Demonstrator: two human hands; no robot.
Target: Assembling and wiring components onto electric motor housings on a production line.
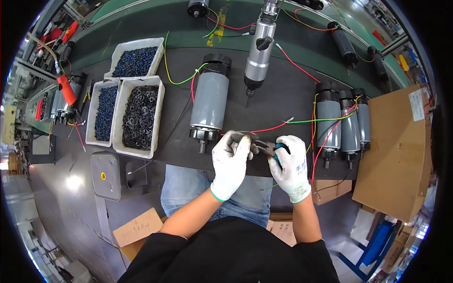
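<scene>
My right hand [291,170], in a white glove, is closed round the blue handles of a pair of pliers [269,148]. The jaws point left and meet the fingertips of my left hand [230,162]. That hand, gloved too, has thumb and fingers pinched together on something dark and small that I cannot make out. Just beyond it a grey cylindrical motor [210,101] with black end caps lies with its threaded shaft toward me. A red wire [266,128] and a green-yellow wire [321,120] meet near a metal terminal beyond the pliers.
White bins [161,118] of black rings and small blue-black parts stand at the left. A silver power screwdriver [258,61] hangs over the dark bench. Several more motors [329,122] with loose wires lie at the right, next to a cardboard box [391,151]. A green conveyor [184,35] runs behind.
</scene>
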